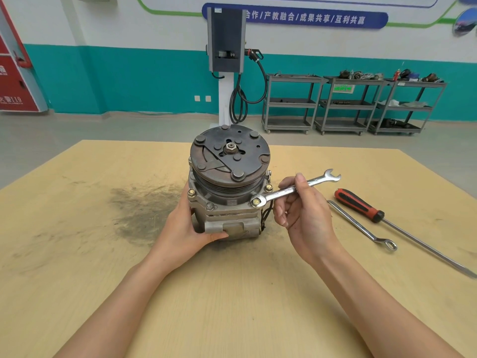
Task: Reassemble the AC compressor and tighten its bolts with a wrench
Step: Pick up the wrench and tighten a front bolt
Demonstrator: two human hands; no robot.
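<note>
Upright compressor [227,182] mid-table, left hand [191,226] gripping, right hand [304,213] holding wrench [294,189] on bolt [256,202]

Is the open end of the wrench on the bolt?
No: the ring end of the wrench sits on a flange bolt, while its open end points away past the right hand.

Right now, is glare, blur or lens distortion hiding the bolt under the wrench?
Head view: sharp, evenly lit, soft shadows; mild shine on the wrench, bolt readable inside its ring end; wide-angle bending shows at the table edges, not around the compressor.
</note>
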